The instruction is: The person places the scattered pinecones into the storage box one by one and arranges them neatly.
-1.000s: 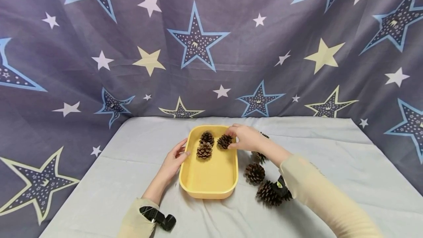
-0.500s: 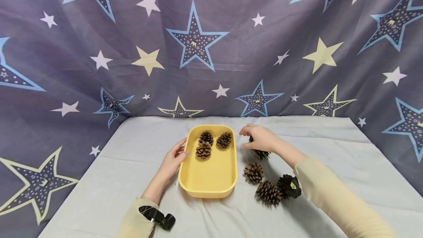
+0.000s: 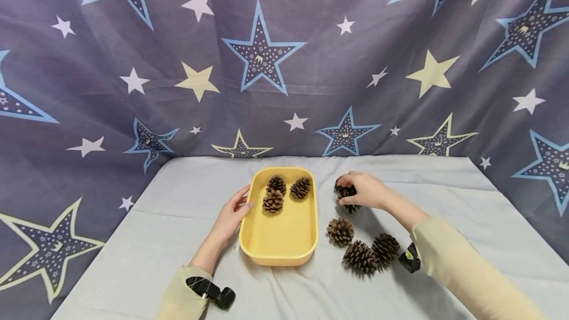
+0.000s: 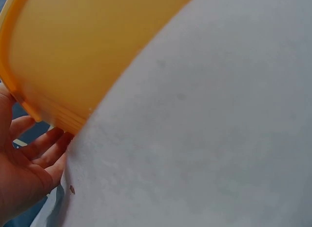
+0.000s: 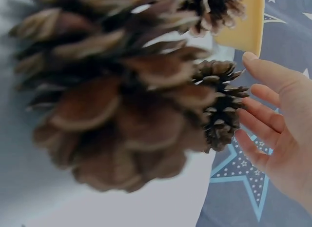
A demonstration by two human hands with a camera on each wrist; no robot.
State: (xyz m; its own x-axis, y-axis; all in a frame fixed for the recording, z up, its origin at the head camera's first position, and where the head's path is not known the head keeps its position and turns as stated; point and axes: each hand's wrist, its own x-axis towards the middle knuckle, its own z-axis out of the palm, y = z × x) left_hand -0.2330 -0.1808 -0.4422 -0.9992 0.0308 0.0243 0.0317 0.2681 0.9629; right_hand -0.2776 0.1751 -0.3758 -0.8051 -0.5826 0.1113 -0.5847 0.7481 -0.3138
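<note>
Three pine cones [image 3: 273,202] sit inside the yellow tub's [image 3: 277,241] far edge. Left hand [image 3: 232,215] grips it; right hand [image 3: 368,190], fingers loose, nears another cone [image 5: 222,102].

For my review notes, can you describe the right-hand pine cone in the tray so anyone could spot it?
On the pale cloth sits a yellow tray. Toward its far end, near its right side, lies a brown pine cone. It sits alone, while the other two pine cones inside cluster to its left.

From the head I look forward and down over the whole yellow tray [image 3: 279,236]; each wrist view, much nearer, shows me only one part of it
</note>
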